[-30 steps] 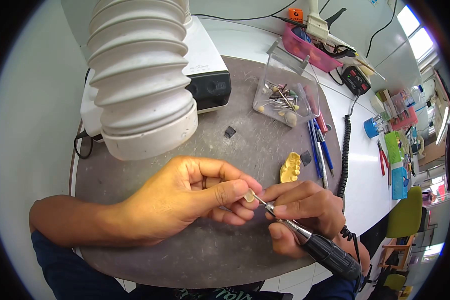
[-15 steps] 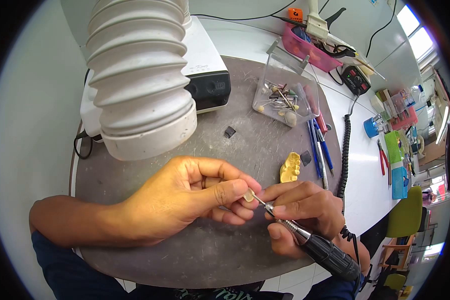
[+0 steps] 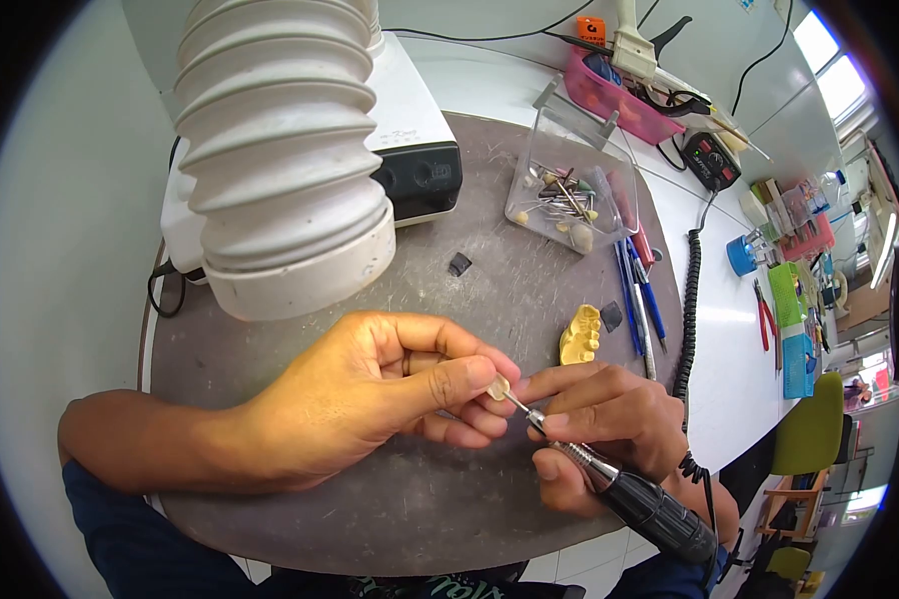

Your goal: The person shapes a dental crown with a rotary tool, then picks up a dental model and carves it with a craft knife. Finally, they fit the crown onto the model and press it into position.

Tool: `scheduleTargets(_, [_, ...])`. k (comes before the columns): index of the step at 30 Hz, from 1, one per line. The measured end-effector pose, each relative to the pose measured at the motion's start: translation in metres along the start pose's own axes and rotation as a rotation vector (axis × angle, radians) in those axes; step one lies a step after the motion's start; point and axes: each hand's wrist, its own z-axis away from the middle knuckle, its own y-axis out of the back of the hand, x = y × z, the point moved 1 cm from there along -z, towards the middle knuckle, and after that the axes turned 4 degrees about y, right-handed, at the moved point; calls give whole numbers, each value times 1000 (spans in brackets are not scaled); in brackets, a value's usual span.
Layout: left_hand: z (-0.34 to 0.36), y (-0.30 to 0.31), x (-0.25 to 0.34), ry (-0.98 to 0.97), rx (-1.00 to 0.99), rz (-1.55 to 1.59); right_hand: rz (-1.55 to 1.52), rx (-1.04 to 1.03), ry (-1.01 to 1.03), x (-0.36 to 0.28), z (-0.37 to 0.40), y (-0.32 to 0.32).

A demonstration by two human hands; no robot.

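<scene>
Between thumb and fingers, my left hand (image 3: 410,384) pinches a small cream dental crown (image 3: 498,387). My right hand (image 3: 614,414) is wrapped round a black and silver rotary handpiece (image 3: 659,509), gripped like a pen. The thin bur in its nose points up and left, its tip right at the crown. Fingers of both hands come close together around that spot. Just beyond my right hand a yellow dental model (image 3: 579,336) with several teeth stands on the grey mat (image 3: 370,529).
A white ribbed suction hose (image 3: 285,150) hangs over the mat's left side, before a white box-shaped unit (image 3: 420,125). A clear case (image 3: 569,195) of burs lies open at the back. Blue-handled tools (image 3: 641,295) lie right, near the coiled cord (image 3: 691,299). A dark scrap (image 3: 459,264) lies mid-mat.
The crown has turned slightly in my left fingers, and the handpiece has tilted and shifted a little to the left. Everything else stays in place.
</scene>
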Motion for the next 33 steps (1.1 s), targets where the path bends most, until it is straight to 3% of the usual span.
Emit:
scheduleTargets(8, [0,-1,1,1,7,-1,-5,22,-21,-1,1,-1])
scheduleTargets(17, [1,-3,3,-1,20,-10,21,-89,25,0,1,3])
scheduleTargets(19, [2,-4,3,1,33,-24,-46,70,-12,2,2,2])
scheduleTargets(27, [1,-2,2,8,42,-45,-110,95,-42,9,3,6])
scheduleTargets(29, [0,-1,0,2,44,-46,-78,-47,36,10,2,8])
scheduleTargets(33, [0,0,-1,-7,23,-54,-102,-38,25,11,1,3])
